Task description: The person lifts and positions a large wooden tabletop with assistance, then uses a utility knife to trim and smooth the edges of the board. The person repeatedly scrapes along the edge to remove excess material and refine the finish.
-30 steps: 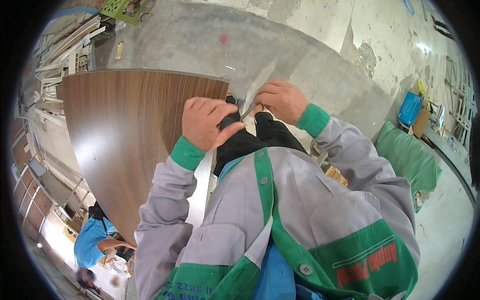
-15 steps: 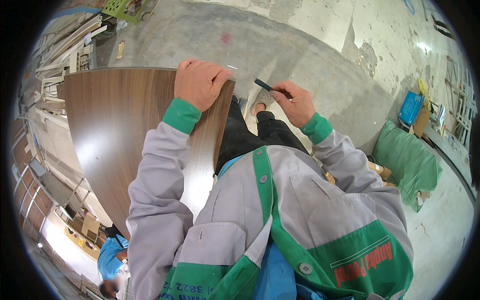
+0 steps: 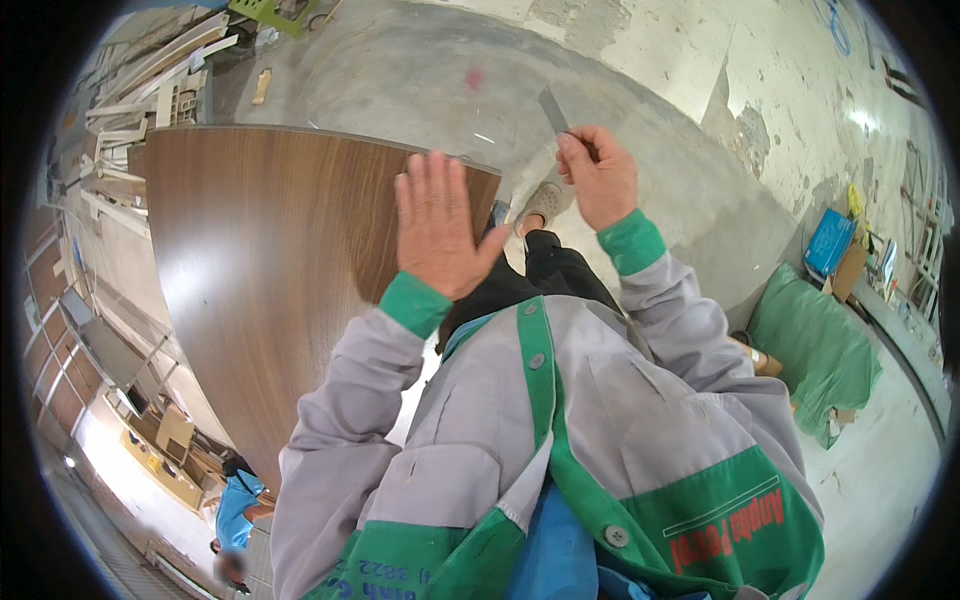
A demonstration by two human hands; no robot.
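Note:
A wood-grain panel (image 3: pixel 270 220) with a brown face spreads across the left of the view, its far edge running toward my right. My left hand (image 3: pixel 440 225) is over the panel's near right corner, fingers stretched out and close together, palm down; whether it presses on the face I cannot tell. To the right, past the panel's corner, my right hand (image 3: pixel 602 178) pinches a flat grey blade-like strip (image 3: pixel 552 110) between thumb and fingers. The strip points up and away, its lower end hidden in the grip.
Stacked pale frames and boards (image 3: pixel 165 85) lie at the far left. A green crate (image 3: pixel 268 14) sits at the top. On the right are a green sheet-covered bundle (image 3: pixel 815 335) and a blue box (image 3: pixel 830 242). Another person in blue (image 3: pixel 238 505) is at lower left.
My left hand has let go of the panel's far edge and flattened out, moving right and nearer. My right hand has risen slightly, and the strip has turned its flat side into view.

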